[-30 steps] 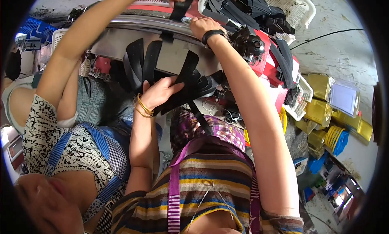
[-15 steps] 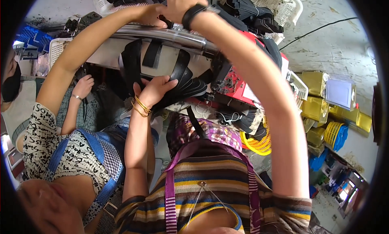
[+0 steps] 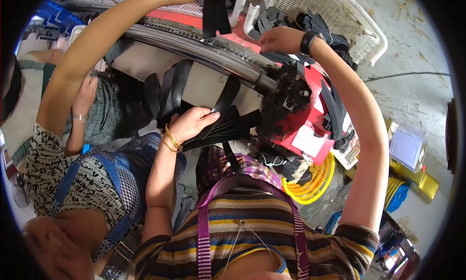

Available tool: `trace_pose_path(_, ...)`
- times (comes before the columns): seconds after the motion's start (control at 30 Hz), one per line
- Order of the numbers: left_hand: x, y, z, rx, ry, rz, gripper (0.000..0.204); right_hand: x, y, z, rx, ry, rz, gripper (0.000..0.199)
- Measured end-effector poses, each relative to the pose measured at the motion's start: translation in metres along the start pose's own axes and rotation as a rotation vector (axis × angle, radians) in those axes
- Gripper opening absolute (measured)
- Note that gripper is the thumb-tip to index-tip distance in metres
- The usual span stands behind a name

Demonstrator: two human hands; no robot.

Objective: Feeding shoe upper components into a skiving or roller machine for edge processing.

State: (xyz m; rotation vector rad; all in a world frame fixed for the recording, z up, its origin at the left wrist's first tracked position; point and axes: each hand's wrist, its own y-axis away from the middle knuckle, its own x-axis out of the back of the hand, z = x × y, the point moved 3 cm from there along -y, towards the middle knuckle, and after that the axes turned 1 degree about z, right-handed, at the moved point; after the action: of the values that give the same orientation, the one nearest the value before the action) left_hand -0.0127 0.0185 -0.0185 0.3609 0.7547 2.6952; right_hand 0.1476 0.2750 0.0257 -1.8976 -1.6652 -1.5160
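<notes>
My left hand [image 3: 191, 126], with gold bangles at the wrist, grips a fanned bundle of black strips [image 3: 228, 127] in front of the metal roller. The thumb lies across the top, while the fingers beneath are mostly hidden. Some curved black strips [image 3: 179, 83] stand up on its far side against the machine's pale plate. Beyond the roller, my right hand [image 3: 282, 40], wearing a black wristband, is over the red surface beside a white basket. Its fingers are loosely bent and apart, and nothing shows in them.
The shiny roller [image 3: 199, 49] crosses ahead, with a dark, dirty machine end [image 3: 289, 93] at right. A co-worker at left reaches over it, holding a black strip [image 3: 216, 15]. White basket [image 3: 335, 8] with black pieces stands far right; yellow basket [image 3: 315, 183] sits low right.
My right hand has left the co-worker's hand above the roller and moved right, toward the white basket. The co-worker's hand now holds up a black strip. My left hand keeps the bundle.
</notes>
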Motion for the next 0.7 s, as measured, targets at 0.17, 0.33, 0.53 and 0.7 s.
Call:
trace_pose_path(0.17,-0.009,-0.003,-0.018,-0.045,0.049,0.029,0.041,-0.003,0.003,0.008,0.014,-0.037,-0.013,0.034)
trace_pose_path(0.33,-0.009,-0.003,-0.01,-0.119,0.076,0.007,0.039,-0.004,0.006,0.015,0.0,-0.167,-0.022,0.04)
trace_pose_path(0.53,-0.007,-0.006,-0.007,0.003,0.092,0.062,0.04,-0.012,-0.007,0.004,0.075,-0.002,-0.096,0.039)
trace_pose_path(0.7,-0.001,0.002,-0.013,0.101,0.085,0.032,0.044,-0.022,-0.025,-0.005,0.132,-0.065,-0.183,0.031)
